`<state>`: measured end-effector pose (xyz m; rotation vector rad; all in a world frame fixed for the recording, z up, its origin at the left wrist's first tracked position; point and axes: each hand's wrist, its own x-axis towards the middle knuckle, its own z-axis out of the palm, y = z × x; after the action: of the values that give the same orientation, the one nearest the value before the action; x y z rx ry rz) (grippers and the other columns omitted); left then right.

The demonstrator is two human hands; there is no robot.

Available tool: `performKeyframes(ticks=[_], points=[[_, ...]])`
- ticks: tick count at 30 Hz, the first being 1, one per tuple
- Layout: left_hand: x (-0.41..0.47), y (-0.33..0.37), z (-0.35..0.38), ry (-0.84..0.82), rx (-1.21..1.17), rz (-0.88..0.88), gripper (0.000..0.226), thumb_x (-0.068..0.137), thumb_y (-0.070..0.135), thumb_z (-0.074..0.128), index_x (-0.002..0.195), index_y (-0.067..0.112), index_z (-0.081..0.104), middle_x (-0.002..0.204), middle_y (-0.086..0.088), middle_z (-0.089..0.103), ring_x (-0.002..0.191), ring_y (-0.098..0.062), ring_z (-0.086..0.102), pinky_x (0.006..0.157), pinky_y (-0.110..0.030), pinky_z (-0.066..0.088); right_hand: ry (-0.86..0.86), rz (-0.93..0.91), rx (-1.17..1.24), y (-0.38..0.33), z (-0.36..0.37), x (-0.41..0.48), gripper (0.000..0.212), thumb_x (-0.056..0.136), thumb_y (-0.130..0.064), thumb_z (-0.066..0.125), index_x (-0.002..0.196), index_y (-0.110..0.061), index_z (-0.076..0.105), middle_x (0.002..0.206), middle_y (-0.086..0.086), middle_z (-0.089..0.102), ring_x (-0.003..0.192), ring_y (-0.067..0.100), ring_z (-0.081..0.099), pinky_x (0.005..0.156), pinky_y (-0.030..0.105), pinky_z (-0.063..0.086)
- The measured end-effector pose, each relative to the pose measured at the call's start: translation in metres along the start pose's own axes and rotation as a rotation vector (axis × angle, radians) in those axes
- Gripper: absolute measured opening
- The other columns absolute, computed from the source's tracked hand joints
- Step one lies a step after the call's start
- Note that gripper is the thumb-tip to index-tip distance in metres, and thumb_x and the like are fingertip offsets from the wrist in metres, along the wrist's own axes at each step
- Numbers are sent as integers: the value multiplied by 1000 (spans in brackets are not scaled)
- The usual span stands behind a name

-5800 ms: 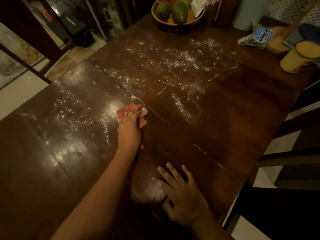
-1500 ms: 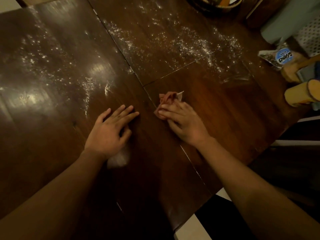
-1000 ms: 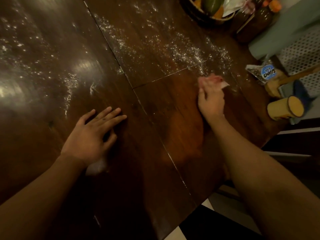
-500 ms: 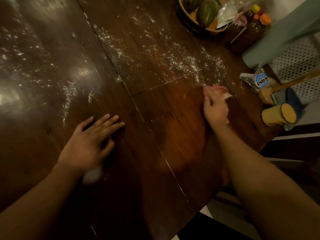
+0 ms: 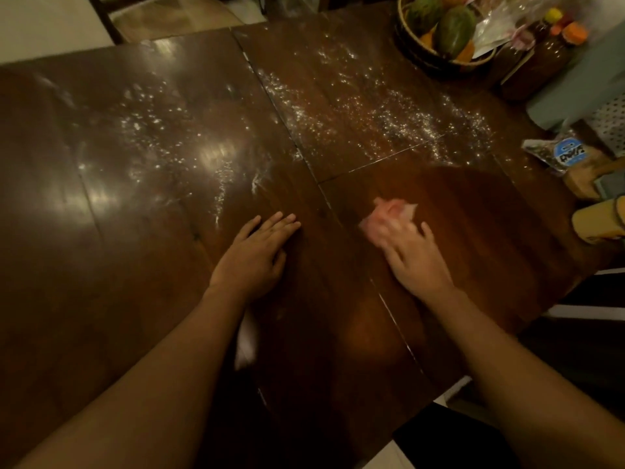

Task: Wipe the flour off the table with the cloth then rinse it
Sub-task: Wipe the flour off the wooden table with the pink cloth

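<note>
Flour (image 5: 162,147) lay scattered on the surface (image 5: 101,265) from 10 to 1 o'clock. The left hand (image 5: 253,262) rested flat at centre, fingers released and straight. At its 3 o'clock, the right hand (image 5: 414,257) pressed the cloth (image 5: 389,213) down, its fingers extended and blurred. A basket (image 5: 419,52) stood at 1 o'clock.

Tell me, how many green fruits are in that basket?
2: one green fruit at the basket's left, another beside it, nearer the middle. More may be hidden underneath or out of frame.
</note>
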<state>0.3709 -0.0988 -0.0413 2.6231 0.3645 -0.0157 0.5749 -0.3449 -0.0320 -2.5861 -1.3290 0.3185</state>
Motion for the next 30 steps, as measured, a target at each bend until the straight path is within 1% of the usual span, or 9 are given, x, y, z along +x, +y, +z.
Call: performKeyframes(ticks=[2,4,7,13,16,20,23,26,30], points=[[-4,0,0,20,-46,-18,56,94,12,43,149,23,38,158,6,33,148,-8,19,121,-27,3,138,240,44,-30,9,22,42,108,-36,32,148,-38,43,165,-7,26,154,22,12,118,62,20],[-11,-1,0,48,-98,-55,55,94,7,45,147,20,42,157,4,35,148,-11,22,120,-27,5,212,230,102,-71,24,38,41,104,-26,42,144,-28,52,159,2,38,150,30,26,116,55,26],[-44,-9,-3,68,-138,-81,49,95,6,41,142,16,47,155,1,38,147,-16,26,118,-26,8,108,-191,119,-137,51,22,43,102,-23,42,142,-25,56,150,0,51,139,33,44,113,52,29],[-149,-53,-26,49,-151,-129,40,102,32,36,140,28,48,154,13,36,146,-6,24,120,-26,11,-186,-613,39,-102,34,-53,51,97,-21,47,144,-40,50,156,-16,40,153,21,20,120,55,16],[-197,-77,-37,14,-53,-169,49,100,43,26,145,33,40,155,17,33,146,-1,21,120,-29,11,-96,-213,83,-76,24,-51,46,102,-26,40,142,-46,48,158,-20,36,152,11,20,118,64,16],[-242,-96,-45,3,59,-256,51,99,45,23,148,36,35,156,17,33,145,0,21,118,-35,11,176,270,221,-157,54,-40,45,101,-23,44,142,-38,50,157,-8,41,149,24,28,121,58,17],[-265,-110,-52,-5,87,-321,53,98,49,20,150,39,29,157,17,31,145,1,18,118,-43,10,78,-122,278,-219,79,-62,46,94,-13,47,135,-28,60,146,-2,55,138,28,46,111,58,31],[-288,-126,-62,-2,80,-427,58,96,57,15,152,43,20,161,19,19,147,1,10,118,-54,5,-180,-566,246,-229,79,-107,50,94,-5,54,138,-28,59,153,-4,48,150,28,29,119,60,17],[-313,-144,-72,-25,97,-524,63,91,66,8,152,50,7,162,21,1,148,0,-3,115,-62,-1,-261,-483,131,-175,40,-121,54,100,-12,46,140,-47,49,158,-22,33,153,13,19,119,66,14]])
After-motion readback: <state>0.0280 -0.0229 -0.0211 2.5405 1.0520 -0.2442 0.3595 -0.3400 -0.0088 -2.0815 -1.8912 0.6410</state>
